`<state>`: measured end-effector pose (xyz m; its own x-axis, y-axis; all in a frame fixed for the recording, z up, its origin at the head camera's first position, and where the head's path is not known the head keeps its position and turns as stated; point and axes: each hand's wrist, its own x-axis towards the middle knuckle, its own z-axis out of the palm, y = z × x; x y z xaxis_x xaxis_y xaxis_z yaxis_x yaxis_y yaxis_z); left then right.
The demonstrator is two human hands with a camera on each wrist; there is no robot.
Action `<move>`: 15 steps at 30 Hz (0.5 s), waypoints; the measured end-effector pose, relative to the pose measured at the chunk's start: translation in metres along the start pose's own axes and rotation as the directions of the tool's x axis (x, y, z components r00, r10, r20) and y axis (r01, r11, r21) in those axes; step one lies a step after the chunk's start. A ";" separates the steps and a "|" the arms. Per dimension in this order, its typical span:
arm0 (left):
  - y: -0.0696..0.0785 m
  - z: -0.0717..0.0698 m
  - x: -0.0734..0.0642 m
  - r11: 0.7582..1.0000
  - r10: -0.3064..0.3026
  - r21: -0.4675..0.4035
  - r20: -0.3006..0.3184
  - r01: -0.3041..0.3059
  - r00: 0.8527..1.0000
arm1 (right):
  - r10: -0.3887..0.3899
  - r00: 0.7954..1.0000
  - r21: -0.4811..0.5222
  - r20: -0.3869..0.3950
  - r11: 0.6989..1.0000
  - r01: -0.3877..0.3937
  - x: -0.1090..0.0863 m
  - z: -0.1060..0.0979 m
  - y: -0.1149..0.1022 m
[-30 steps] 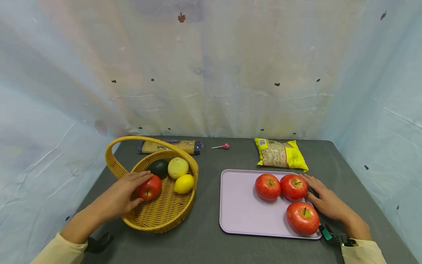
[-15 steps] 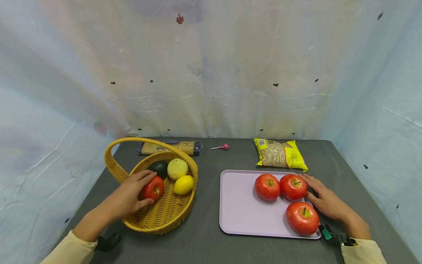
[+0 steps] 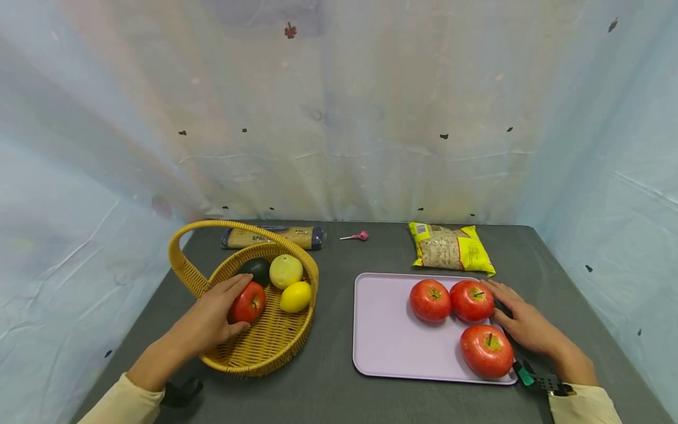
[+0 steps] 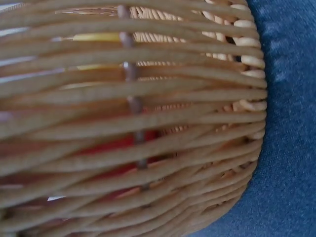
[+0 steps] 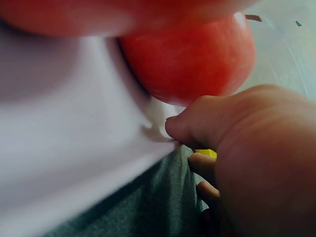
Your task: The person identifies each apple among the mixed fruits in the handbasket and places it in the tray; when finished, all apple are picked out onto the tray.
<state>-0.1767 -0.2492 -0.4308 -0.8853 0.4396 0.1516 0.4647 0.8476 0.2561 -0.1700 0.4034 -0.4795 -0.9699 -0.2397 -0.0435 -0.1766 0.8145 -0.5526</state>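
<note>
My left hand [image 3: 214,312] reaches over the near-left rim of a yellow wicker basket [image 3: 254,347]. Its fingers and thumb hold a red apple [image 3: 250,301] inside. Beside that apple lie a dark green avocado [image 3: 256,271], a pale green round fruit [image 3: 286,271] and a lemon [image 3: 296,296]. The left wrist view is filled by the wicker wall [image 4: 197,108], with red showing through its gaps. At the right edge of a lilac tray [image 3: 386,330] rests my right hand [image 3: 529,327], fingers extended, thumb at the rim [image 5: 185,126], close to an apple [image 3: 471,300].
Two more apples, a left one [image 3: 430,300] and a near one [image 3: 486,351], sit on the tray. Behind it lies a yellow bag of grains [image 3: 450,247]. A lollipop [image 3: 361,235] and a spaghetti pack [image 3: 296,237] lie at the back of the grey table [image 3: 333,318].
My left hand has shifted a little to the right with the apple, inside the basket. The right hand and the tray have stayed put.
</note>
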 end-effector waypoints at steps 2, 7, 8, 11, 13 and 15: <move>0.001 0.001 0.000 1.000 -0.001 -0.002 -0.006 0.001 1.000 | 0.003 1.000 0.001 0.000 1.000 -0.003 0.000 0.000 0.000; 0.000 0.000 0.001 1.000 -0.006 -0.008 -0.012 0.006 1.000 | 0.005 1.000 0.000 0.002 1.000 -0.005 0.000 0.000 0.001; 0.001 -0.001 0.001 1.000 -0.008 -0.015 -0.013 0.008 1.000 | 0.004 1.000 -0.003 0.002 1.000 -0.004 0.001 0.000 0.002; 0.003 -0.004 0.001 0.998 -0.011 -0.056 -0.028 0.009 1.000 | 0.007 1.000 -0.005 0.005 1.000 -0.007 0.001 0.000 0.002; 0.006 -0.008 0.001 0.996 -0.001 -0.092 -0.051 -0.004 0.999 | 0.010 1.000 -0.002 0.007 1.000 -0.010 0.001 0.000 0.002; 0.010 -0.012 0.000 0.991 0.019 -0.132 -0.085 -0.030 0.996 | 0.012 1.000 0.003 0.007 1.000 -0.012 0.000 0.000 0.002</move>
<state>-0.1719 -0.2442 -0.4162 -0.8720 0.4283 0.2371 0.4889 0.7877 0.3749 -0.1706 0.4047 -0.4805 -0.9706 -0.2339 -0.0563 -0.1645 0.8160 -0.5541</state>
